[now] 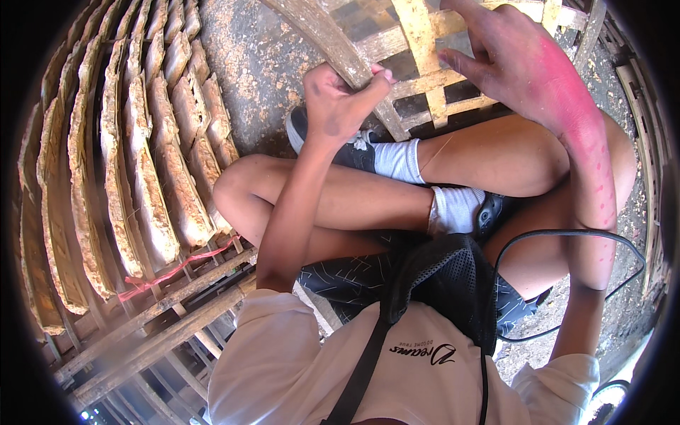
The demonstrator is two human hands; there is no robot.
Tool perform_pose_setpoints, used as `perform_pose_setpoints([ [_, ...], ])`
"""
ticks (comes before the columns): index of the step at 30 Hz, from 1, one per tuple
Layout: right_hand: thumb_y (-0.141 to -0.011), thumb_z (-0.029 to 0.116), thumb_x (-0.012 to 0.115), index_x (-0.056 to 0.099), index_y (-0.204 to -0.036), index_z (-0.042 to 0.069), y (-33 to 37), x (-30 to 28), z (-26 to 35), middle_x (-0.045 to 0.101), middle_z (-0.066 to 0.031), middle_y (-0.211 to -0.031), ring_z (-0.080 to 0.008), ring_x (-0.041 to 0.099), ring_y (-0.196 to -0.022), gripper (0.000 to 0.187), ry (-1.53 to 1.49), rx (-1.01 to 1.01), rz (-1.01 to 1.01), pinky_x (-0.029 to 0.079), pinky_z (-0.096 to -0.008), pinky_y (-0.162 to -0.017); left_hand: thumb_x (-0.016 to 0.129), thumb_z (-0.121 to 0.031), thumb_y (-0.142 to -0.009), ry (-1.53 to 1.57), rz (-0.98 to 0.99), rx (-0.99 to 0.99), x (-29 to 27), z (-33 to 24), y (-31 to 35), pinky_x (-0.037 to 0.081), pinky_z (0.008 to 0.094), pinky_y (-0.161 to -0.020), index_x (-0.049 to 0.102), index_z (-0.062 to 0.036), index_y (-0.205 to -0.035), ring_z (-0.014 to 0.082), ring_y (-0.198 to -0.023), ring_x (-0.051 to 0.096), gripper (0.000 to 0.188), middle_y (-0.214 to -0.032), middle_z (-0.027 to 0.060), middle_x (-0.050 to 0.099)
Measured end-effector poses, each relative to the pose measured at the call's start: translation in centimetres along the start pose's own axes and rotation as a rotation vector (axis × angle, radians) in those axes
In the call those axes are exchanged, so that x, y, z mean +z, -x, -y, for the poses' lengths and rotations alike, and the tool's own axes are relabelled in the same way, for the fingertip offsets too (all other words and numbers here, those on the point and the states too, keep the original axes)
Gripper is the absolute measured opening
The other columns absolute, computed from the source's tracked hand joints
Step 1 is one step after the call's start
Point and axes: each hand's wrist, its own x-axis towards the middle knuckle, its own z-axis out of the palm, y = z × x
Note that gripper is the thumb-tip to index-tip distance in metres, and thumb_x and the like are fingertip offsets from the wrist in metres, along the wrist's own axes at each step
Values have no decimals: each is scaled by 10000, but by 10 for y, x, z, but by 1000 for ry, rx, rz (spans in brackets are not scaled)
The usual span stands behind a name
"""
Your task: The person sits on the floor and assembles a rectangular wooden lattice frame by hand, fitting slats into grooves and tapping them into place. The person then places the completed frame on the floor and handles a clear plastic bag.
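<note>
My left hand is closed round a weathered, grey-brown wooden slat. The thumb presses across the wood. That slat slants down from the top of the view and is one side of a frame with crossed pale strips. Over the frame's right part hovers my right hand, its thumb and fingers apart with nothing seen between them. Its fingertips reach the top edge of the view, and I cannot tell whether they touch a strip. A pink-red tint covers the back of that hand and the wrist.
Rows of curved, rough tan sheets stand on a pole rack at the left, with a pink string across it. Pale crumbs dot the grey floor. A black cable loops by my right forearm. My crossed legs sit close beneath.
</note>
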Motion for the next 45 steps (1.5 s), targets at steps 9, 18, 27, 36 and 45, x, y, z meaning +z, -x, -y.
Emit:
perform_pose_setpoints([
  [9, -971, 189, 735, 656, -1123, 21, -3, 37, 2, 550, -73, -566, -153, 515, -472, 240, -96, -14, -433, 422, -338, -489, 731, 73, -850, 22, 193, 26, -17, 2, 3, 601, 291, -783, 646, 74, -1157, 144, -900, 701, 318, -1025, 83, 719],
  [18, -928, 114, 711, 786, -1086, 82, -5, 113, 17, 679, -156, -646, -281, 681, -550, 178, -659, 43, -351, 541, -386, -570, 537, 6, -786, 215, 169, 41, -15, -3, 5, 531, 296, -894, 416, 60, -1444, 143, -1016, 627, 671, -1189, 128, 607],
  [27, -979, 53, 678, 779, -1132, 47, -6, 130, 18, 667, -89, -651, -104, 602, -551, 184, -825, 47, -357, 480, -296, -544, 543, -38, -769, 201, 154, 130, -10, -6, 1, 522, 299, -863, 441, 61, -1402, 151, -981, 602, 648, -1171, 121, 582],
  [36, -1000, 94, 676, 756, -1135, 41, -5, 134, 19, 645, -80, -590, -101, 592, -492, 166, -893, 49, -366, 467, -307, -499, 534, -48, -740, 123, 157, 143, -14, 1, -1, 520, 317, -880, 456, 57, -1384, 163, -1018, 587, 657, -1195, 136, 552],
  [45, -1037, 115, 685, 747, -1152, 11, -3, 142, 25, 588, 52, -591, 5, 438, -528, 168, -1353, 180, -248, 335, -227, -464, 534, -60, -729, 80, 174, 130, -15, -3, -1, 501, 324, -919, 451, 74, -1374, 170, -1028, 572, 664, -1209, 144, 541],
])
